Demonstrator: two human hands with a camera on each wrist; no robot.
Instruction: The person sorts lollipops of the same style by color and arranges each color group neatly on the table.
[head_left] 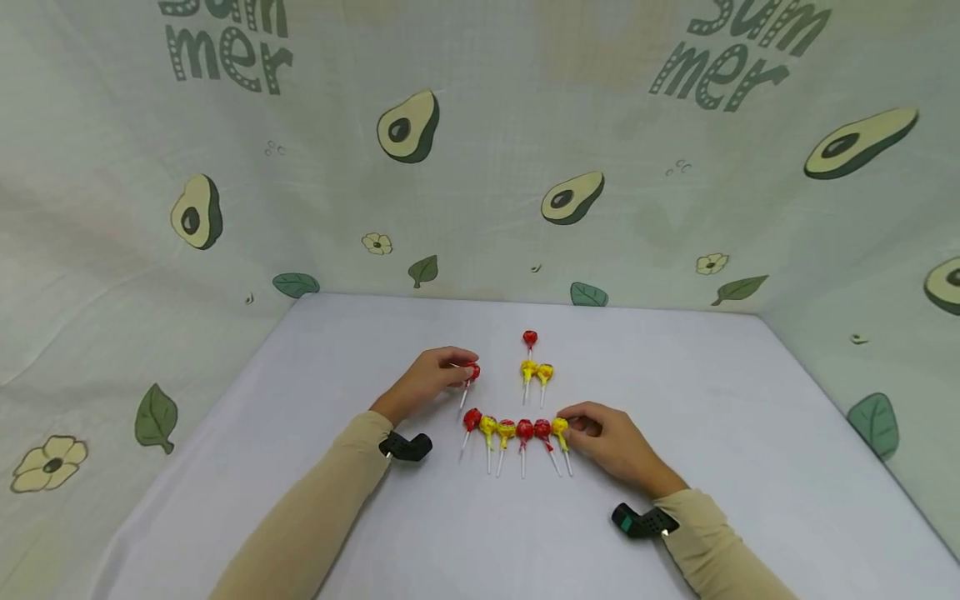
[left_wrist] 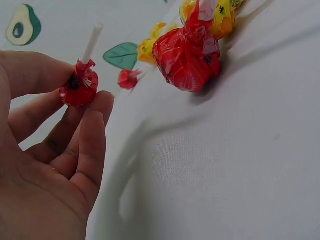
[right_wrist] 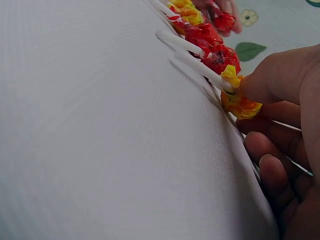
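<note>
My left hand (head_left: 429, 382) pinches a red-wrapped lollipop (left_wrist: 79, 91) by its head between thumb and fingers, with the white stick pointing up in the left wrist view. It is held over the table, behind the left end of a row of red and yellow lollipops. A red lollipop (head_left: 472, 418) forms that left end, in front of the left hand. At the right end, my right hand (head_left: 609, 440) holds the head of a yellow lollipop (right_wrist: 241, 103) between thumb and fingers. This one lies beside a red lollipop (head_left: 542, 428), its stick toward the front.
Behind the row, two yellow lollipops (head_left: 545, 372) lie side by side, with one red lollipop (head_left: 530, 337) farther back. All are on a white-covered table (head_left: 750, 433). A printed cloth (head_left: 480, 167) with avocados and leaves hangs behind the table and at its sides.
</note>
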